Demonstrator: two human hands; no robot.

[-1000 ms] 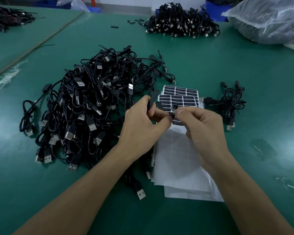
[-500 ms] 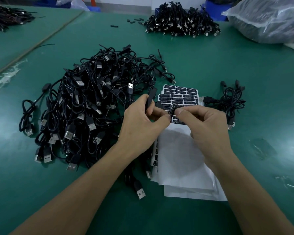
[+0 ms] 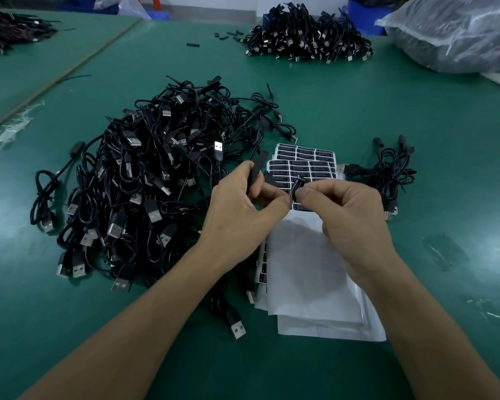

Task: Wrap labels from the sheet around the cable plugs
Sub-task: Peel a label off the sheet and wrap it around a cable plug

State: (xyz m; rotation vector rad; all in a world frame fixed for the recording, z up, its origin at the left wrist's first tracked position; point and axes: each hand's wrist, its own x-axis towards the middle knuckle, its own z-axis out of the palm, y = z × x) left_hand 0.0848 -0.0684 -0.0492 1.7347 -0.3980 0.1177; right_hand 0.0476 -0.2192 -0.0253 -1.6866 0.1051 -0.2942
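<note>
My left hand [image 3: 243, 209] grips a black cable plug [image 3: 258, 168] that sticks up past its fingers. My right hand [image 3: 347, 209] pinches a small black label [image 3: 296, 186] between thumb and forefinger, touching my left thumb tip. Behind both hands lies the label sheet [image 3: 303, 166] with rows of black labels on white backing. A big heap of black USB cables [image 3: 156, 180] sits to the left.
Peeled white backing sheets [image 3: 309, 284] are stacked under my wrists. A small bunch of cables [image 3: 387, 171] lies right of the sheet. Another cable pile [image 3: 306, 36] and a plastic bag [image 3: 456, 33] sit at the far edge. A loose USB plug [image 3: 236, 324] lies near my left forearm.
My hands have stayed together over the sheet. My right hand has turned the label slightly and shifted a little right; the plug in my left hand tilted a bit.
</note>
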